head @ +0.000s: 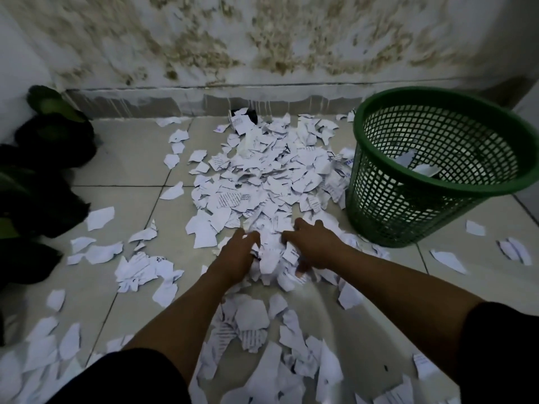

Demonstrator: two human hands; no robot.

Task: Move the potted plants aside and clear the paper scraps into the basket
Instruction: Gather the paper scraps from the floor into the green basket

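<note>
I see the paper scraps (262, 176): white torn bits w/ printed text, heaped thick in the middle of the tiled floor and scattered thinner toward me and to the left. Green mesh basket (376, 205) stands on the right, tilted, touching the heap's edge, a few scraps inside. Potted plants (49, 141), dark pots w/ green leaves, sit along the left wall, apart from the heap.

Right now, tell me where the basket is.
The green basket stands on the tiled floor at the right of the head view, near the stained wall, just right of the big pile of paper scraps.
</note>
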